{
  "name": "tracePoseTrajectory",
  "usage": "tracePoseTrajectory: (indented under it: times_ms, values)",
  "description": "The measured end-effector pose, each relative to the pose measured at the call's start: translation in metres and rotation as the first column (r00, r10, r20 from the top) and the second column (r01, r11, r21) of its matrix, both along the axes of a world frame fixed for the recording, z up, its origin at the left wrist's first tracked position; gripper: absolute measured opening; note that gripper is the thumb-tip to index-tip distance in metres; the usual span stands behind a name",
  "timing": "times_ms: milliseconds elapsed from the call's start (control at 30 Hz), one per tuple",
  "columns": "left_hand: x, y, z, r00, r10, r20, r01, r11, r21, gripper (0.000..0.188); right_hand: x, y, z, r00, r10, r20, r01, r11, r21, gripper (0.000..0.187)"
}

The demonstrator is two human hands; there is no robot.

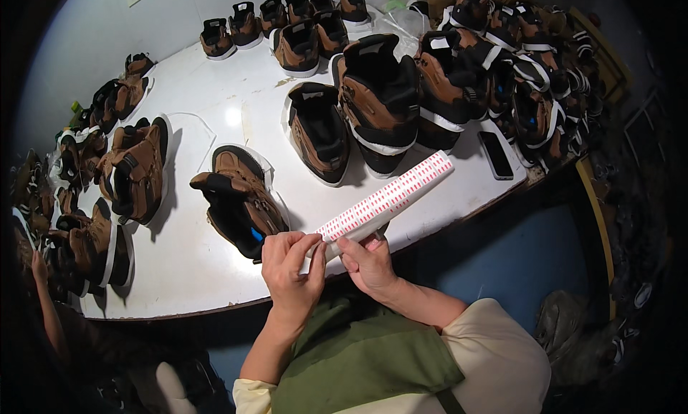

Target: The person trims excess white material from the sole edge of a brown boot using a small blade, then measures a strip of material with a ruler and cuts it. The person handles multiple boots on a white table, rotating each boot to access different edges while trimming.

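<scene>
A long white sticker sheet [387, 198] with rows of small red marks slants up to the right over the table's front edge; it looks rolled or folded. My left hand [292, 269] pinches its lower left end between thumb and fingers. Close beside it, my right hand [369, 263] grips the sheet from below, thumb on top. Just beyond my left hand lies a brown and black shoe [247, 174], its opening turned toward me and a bit of blue showing inside. Whether a single sticker is between my left fingertips is too small to tell.
The white table [179, 271] bears several similar shoes [315, 131] beyond the sheet and a smartphone [496, 155] at the right edge. Shoes are heaped at right [534, 92] and left [93, 246]. Another person's arm [44, 299] shows at far left.
</scene>
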State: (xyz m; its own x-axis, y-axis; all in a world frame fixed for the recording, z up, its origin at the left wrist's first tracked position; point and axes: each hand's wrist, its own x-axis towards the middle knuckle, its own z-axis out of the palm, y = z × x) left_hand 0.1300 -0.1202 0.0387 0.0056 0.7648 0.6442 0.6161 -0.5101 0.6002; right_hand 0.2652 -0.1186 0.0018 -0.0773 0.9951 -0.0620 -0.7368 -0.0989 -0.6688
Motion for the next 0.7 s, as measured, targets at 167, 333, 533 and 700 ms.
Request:
tracePoseTrajectory:
  times_ms: [167, 333, 533, 700]
  values:
    - [0.0016, -0.0011, 0.0019, 1.0, -0.01, -0.003, 0.01, 0.999, -0.031, 0.019, 0.0022, -0.0023, -0.003, 0.999, -0.015, 0.05, 0.013, 0.999, 0.045, 0.015]
    - [0.0041, -0.0014, -0.001, 1.0, -0.007, 0.006, 0.007, 1.0, -0.018, 0.019, 0.0036, -0.0032, -0.009, 0.998, -0.029, 0.063, 0.023, 0.996, 0.083, 0.015]
    - [0.0046, 0.0002, -0.0061, 1.0, -0.001, 0.003, 0.001, 1.0, 0.028, 0.022, 0.0027, -0.0034, -0.0098, 0.996, -0.034, 0.078, 0.029, 0.997, 0.069, 0.013]
    - [0.005, 0.0012, -0.0069, 1.0, -0.009, -0.001, 0.009, 1.0, 0.028, 0.022, 0.0006, -0.0036, -0.007, 0.994, -0.061, 0.088, 0.056, 0.996, 0.063, 0.012]
